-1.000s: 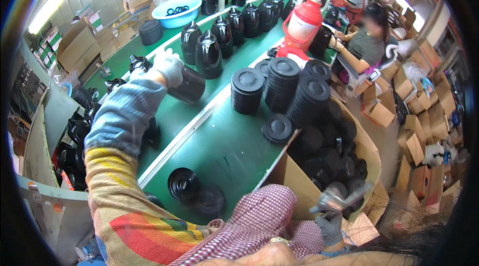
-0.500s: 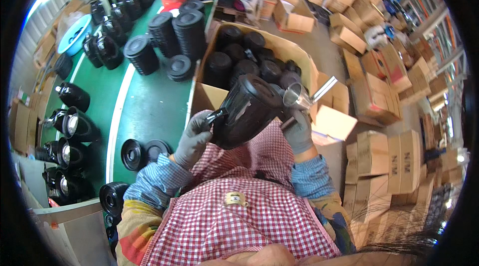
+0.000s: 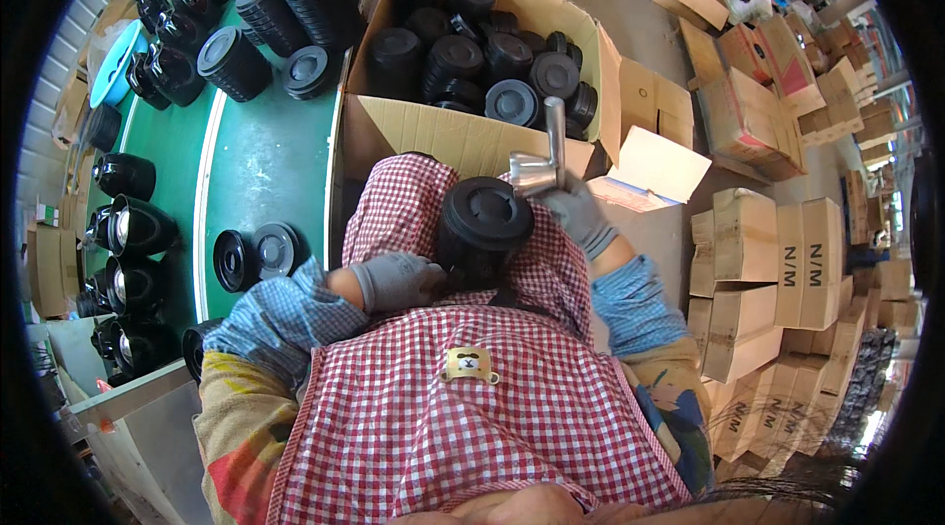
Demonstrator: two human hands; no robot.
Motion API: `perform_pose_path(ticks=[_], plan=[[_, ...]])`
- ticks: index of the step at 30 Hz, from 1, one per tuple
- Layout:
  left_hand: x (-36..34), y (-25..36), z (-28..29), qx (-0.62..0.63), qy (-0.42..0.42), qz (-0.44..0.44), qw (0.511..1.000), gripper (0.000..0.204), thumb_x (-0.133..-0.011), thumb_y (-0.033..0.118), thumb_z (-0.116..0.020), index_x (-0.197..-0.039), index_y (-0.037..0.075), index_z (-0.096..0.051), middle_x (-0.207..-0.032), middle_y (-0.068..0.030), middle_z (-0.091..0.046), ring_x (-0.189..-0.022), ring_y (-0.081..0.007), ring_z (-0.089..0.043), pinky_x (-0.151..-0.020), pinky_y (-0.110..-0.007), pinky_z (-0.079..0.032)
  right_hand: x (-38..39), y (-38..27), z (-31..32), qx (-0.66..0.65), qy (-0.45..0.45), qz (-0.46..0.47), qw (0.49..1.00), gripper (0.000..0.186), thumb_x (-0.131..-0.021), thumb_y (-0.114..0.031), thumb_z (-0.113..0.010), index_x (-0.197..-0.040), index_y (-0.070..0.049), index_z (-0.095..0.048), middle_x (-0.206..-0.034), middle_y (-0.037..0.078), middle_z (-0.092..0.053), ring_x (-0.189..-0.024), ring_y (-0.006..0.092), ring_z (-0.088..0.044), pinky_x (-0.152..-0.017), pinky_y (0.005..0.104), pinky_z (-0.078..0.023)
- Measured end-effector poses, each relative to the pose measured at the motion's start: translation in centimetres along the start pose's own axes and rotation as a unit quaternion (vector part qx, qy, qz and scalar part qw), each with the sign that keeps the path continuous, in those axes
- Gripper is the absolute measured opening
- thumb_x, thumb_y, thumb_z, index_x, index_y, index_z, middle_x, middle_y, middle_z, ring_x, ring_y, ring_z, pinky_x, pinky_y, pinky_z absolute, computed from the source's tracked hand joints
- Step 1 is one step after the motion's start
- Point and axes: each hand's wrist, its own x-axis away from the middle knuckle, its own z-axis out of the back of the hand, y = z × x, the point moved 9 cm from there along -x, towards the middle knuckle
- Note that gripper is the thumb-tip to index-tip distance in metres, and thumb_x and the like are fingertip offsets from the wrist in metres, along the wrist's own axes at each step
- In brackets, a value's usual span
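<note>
A black round pot body (image 3: 484, 228) rests upside down on my lap, over a red checked apron (image 3: 472, 397). In a grey glove, my left hand (image 3: 396, 281) grips its lower left side. My right hand (image 3: 576, 210), also gloved, holds a silver metal hammer-like tool (image 3: 544, 166) just above the pot's upper right edge. An open cardboard box (image 3: 453, 136) full of black round lids stands right in front of my knees.
A green table (image 3: 261, 166) on my left carries stacks of black lids (image 3: 236, 62), two loose lids (image 3: 258, 254) and a row of black pots (image 3: 133, 230). Brown cartons (image 3: 778, 279) are piled on the floor to my right.
The pot has been turned from lying sideways between both hands to base-up on my lap. My right hand with the metal tool has risen above it. My view has tilted further down.
</note>
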Motion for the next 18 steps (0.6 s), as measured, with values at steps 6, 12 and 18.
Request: perform_pose_path(ticks=[6, 12, 18], plan=[[2.1, 0.5, 20.6, 0.055, 0.421, -0.045, 0.904, 0.04, -0.091, 0.012, -0.07, -0.129, 0.003, -0.062, -0.119, -0.0178, -0.065, -0.1, -0.0307, -0.068, -0.084, -0.038, -0.057, -3.3, -9.2, 0.9, 0.3, -0.122, 0.021, 0.946, 0.045, -0.087, -0.02, -0.064, -0.129, -0.006, -0.062, -0.106, 0.018, -0.069, -0.098, 0.0298, -0.068, -0.09, 0.0374, -0.052], [-3.9, 1.4, 19.4, -0.08, 0.246, -0.089, 0.962, 0.035, -0.095, 0.021, -0.068, -0.124, 0.001, -0.066, -0.111, -0.0193, -0.069, -0.1, -0.0343, -0.069, -0.086, -0.042, -0.057, -5.3, -7.1, -3.8, 0.389, -0.243, -0.059, 0.887, 0.04, -0.09, -0.025, -0.057, -0.125, -0.005, -0.062, -0.109, 0.023, -0.069, -0.103, 0.041, -0.066, -0.093, 0.0463, -0.051], [-7.8, -2.9, 18.9, 0.008, 0.236, -0.139, 0.962, 0.025, -0.098, 0.021, -0.065, -0.115, 0.003, -0.074, -0.105, -0.0167, -0.073, -0.096, -0.0327, -0.071, -0.086, -0.041, -0.058, -5.6, -5.3, -3.9, 0.41, -0.224, -0.041, 0.883, 0.038, -0.094, -0.027, -0.056, -0.126, -0.006, -0.053, -0.103, 0.025, -0.067, -0.096, 0.0429, -0.066, -0.086, 0.0489, -0.051]])
